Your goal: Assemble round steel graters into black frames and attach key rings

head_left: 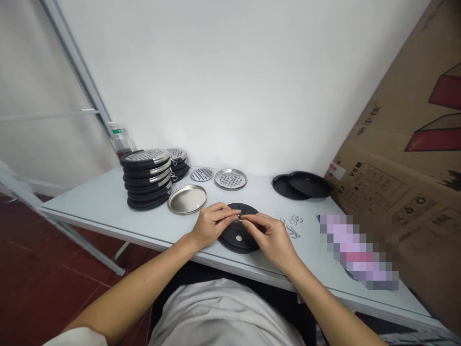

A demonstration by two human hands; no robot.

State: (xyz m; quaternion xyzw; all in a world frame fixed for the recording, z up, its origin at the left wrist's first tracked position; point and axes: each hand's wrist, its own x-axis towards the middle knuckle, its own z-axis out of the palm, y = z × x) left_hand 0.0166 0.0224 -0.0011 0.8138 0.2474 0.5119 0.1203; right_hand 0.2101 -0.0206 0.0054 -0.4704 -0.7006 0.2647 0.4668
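Note:
A small metal ring (236, 219) is pinched between the fingertips of my left hand (215, 222). My right hand (269, 235) meets it from the other side, its thumb and finger closed on a small metal piece that looks like part of the same ring or a clip. Beneath both hands lies a round black disc (234, 244) with a pale dot on it, near the table's front edge. Several loose metal rings (296, 220) and thin metal pieces (293, 233) lie just right of my right hand.
Stacked black-rimmed round graters (147, 185) stand at the left, a bottle (118, 139) behind them. A shallow metal lid (188, 199), a perforated disc (202, 174) and a rimmed grater plate (231, 179) lie nearby. Black dishes (309, 184) sit right, before a large cardboard box (399, 182).

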